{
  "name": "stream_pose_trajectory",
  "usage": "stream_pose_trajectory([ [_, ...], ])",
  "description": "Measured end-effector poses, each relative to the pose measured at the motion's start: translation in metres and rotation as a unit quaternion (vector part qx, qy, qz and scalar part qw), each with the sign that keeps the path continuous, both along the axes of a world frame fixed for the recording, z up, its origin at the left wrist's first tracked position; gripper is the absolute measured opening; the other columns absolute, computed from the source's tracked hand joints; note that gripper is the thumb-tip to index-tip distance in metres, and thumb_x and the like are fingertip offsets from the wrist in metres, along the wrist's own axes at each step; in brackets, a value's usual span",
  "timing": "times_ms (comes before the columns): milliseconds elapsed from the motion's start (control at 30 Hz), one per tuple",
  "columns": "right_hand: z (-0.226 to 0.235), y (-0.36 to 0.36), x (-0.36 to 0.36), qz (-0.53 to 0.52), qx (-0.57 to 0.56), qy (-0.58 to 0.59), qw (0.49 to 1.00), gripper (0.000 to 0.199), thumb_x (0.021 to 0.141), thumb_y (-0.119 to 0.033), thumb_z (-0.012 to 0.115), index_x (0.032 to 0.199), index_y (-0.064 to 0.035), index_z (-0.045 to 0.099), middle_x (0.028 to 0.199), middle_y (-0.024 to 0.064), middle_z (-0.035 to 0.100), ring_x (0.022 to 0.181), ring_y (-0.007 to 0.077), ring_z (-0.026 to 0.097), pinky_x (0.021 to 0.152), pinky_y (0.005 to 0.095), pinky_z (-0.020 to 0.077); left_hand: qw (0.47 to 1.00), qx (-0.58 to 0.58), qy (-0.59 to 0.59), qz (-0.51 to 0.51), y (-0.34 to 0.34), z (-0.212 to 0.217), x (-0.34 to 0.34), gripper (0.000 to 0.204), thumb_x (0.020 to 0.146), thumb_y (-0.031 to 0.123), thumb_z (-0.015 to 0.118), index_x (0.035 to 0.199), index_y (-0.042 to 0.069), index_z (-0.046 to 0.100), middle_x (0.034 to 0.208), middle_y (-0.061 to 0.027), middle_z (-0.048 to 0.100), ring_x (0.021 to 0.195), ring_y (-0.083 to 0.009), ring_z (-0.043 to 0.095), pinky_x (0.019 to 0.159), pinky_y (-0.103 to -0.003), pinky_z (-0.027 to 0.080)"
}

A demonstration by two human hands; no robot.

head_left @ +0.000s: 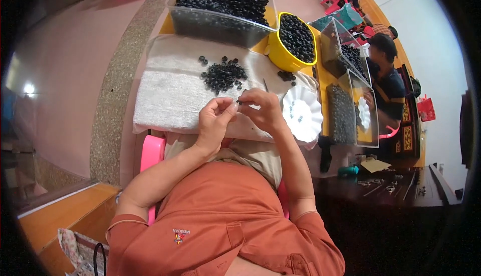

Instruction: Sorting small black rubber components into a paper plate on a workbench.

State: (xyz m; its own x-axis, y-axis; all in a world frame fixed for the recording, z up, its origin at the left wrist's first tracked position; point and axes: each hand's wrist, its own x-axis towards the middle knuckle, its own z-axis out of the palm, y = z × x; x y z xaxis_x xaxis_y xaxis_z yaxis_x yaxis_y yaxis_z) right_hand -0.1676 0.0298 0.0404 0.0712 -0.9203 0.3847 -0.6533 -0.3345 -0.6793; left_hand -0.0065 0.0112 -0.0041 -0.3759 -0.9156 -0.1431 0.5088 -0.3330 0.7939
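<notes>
Over the near edge of the cloth-covered work surface, my left hand [215,120] and my right hand [263,109] meet with fingers pinched. A small dark piece [239,102], seemingly one of the black round parts, shows at my right fingertips. What my left thumb and finger pinch is too small to make out. Just beyond the hands lies a loose pile of small black round parts [223,77], some with holes. A thin pointed tool [265,84] rests near my right hand. To its right sits a white scalloped dish [311,106] with tiny pale pieces in it.
A large clear bin [220,28] and a yellow tub [280,55], both full of black parts, stand at the far side. A few loose black parts [286,76] lie by the tub. More clear bins [341,113] stand at right, where another person [388,83] sits.
</notes>
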Motion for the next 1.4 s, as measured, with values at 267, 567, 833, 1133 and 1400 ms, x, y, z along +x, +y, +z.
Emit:
stream_pose_trajectory([
  [267, -0.006, 0.011, -0.005, 0.044, 0.028, -0.047, 0.998, 0.024, 0.075, 0.004, 0.074, 0.097, 0.0, 0.067, 0.088, 0.0117, 0.067, 0.078, 0.0234, 0.067, 0.067, 0.0311, 0.0531, 0.993, 0.065, 0.053, -0.087, -0.003, -0.002, 0.004, 0.012, 0.089, 0.006, 0.066, 0.101, 0.003, 0.063, 0.09, -0.0039, 0.067, 0.08, -0.0112, 0.062, 0.073, -0.025, 0.051],
  [567, 0.002, 0.009, -0.007, 0.095, 0.076, -0.091, 0.988, 0.022, 0.082, 0.005, 0.068, 0.103, 0.0006, 0.067, 0.094, 0.0115, 0.066, 0.086, 0.0211, 0.066, 0.071, 0.0305, 0.0515, 0.983, 0.119, 0.072, -0.118, -0.008, 0.0, 0.007, 0.009, 0.09, 0.007, 0.066, 0.098, 0.005, 0.063, 0.087, -0.0032, 0.066, 0.075, -0.0114, 0.062, 0.071, -0.025, 0.052],
  [833, -0.008, 0.008, -0.014, 0.08, 0.196, -0.319, 0.924, 0.012, 0.088, 0.001, 0.064, 0.1, 0.0035, 0.066, 0.09, 0.0059, 0.064, 0.084, 0.014, 0.063, 0.076, 0.0281, 0.0551, 0.983, 0.114, 0.077, -0.125, -0.009, 0.005, 0.009, 0.008, 0.09, 0.009, 0.066, 0.097, 0.004, 0.064, 0.086, -0.0022, 0.064, 0.074, -0.0106, 0.061, 0.07, -0.024, 0.053],
  [1133, -0.007, -0.014, -0.013, -0.06, 0.082, 0.013, 0.995, 0.017, 0.082, -0.006, 0.069, 0.099, -0.0047, 0.069, 0.09, 0.0128, 0.066, 0.078, 0.0285, 0.065, 0.069, 0.0362, 0.051, 0.985, 0.106, 0.091, -0.1, -0.008, 0.001, 0.008, 0.013, 0.092, 0.007, 0.063, 0.104, 0.003, 0.062, 0.088, -0.0024, 0.062, 0.077, -0.0103, 0.06, 0.072, -0.024, 0.053],
  [1400, -0.013, -0.019, -0.013, -0.088, -0.002, 0.121, 0.989, 0.017, 0.079, -0.001, 0.07, 0.095, -0.0043, 0.07, 0.094, 0.0116, 0.066, 0.074, 0.0273, 0.064, 0.065, 0.0331, 0.0512, 0.986, 0.087, 0.081, -0.114, -0.008, 0.001, 0.006, 0.019, 0.092, 0.007, 0.062, 0.11, 0.001, 0.062, 0.089, -0.0032, 0.062, 0.079, -0.0098, 0.06, 0.074, -0.025, 0.054],
])
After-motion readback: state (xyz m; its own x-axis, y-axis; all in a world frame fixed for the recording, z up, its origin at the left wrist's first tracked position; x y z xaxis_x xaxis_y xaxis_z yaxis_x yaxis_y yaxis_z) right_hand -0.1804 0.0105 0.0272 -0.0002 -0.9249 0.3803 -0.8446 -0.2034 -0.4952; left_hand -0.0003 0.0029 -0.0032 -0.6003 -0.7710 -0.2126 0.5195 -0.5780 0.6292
